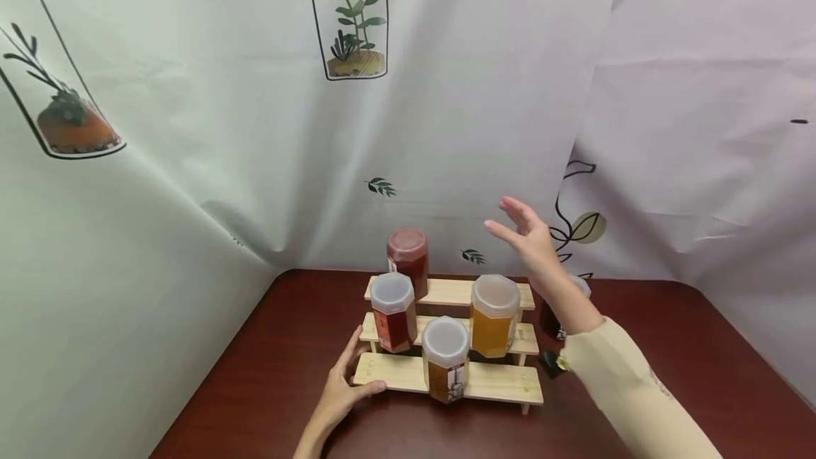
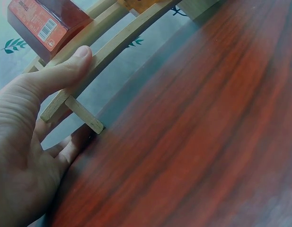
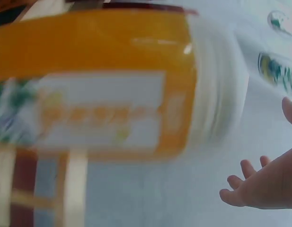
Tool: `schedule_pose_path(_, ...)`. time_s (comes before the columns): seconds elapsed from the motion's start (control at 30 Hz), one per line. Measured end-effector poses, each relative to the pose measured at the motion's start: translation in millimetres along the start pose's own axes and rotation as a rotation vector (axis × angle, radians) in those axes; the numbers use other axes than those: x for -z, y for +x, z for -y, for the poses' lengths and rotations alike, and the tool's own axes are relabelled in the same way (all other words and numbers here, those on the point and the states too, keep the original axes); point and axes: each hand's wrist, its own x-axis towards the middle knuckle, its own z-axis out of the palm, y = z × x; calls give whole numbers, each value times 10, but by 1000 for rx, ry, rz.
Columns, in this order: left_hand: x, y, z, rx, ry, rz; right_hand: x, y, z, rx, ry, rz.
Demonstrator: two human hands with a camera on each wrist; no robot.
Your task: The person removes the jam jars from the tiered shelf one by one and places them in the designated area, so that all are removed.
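Note:
A three-tier wooden rack carries octagonal jars with whitish lids. My left hand grips the left end of its bottom tier; in the left wrist view the thumb lies over the plank and the fingers go round behind. My right hand is raised above the rack's right side, fingers spread, holding nothing. Below it an amber jar stands on the middle tier, large and blurred in the right wrist view. A red jar is at middle left, a dark red jar at top left, an orange-brown jar on the bottom tier.
Right of the rack, a dark jar stands partly hidden behind my right forearm. A small dark thing with a yellow spot lies by my sleeve. Patterned cloth hangs behind the dark red wooden table.

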Motion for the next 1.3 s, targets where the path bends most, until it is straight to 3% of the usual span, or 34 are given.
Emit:
schedule_pose_path(0.27, 18, 19, 7, -6, 2, 15, -453, 64, 197, 58, 15, 61)
schedule_pose_path(0.5, 36, 10, 5, 2, -3, 10, -781, 102, 197, 22, 34, 110)
schedule_pose_path(0.83, 7, 18, 10, -7, -22, 21, -1042, 198, 82, -85, 113, 127)
schedule_pose_path(1.3, 24, 4, -14, 7, -8, 7, -1256, 195, -54, -187, 70, 144)
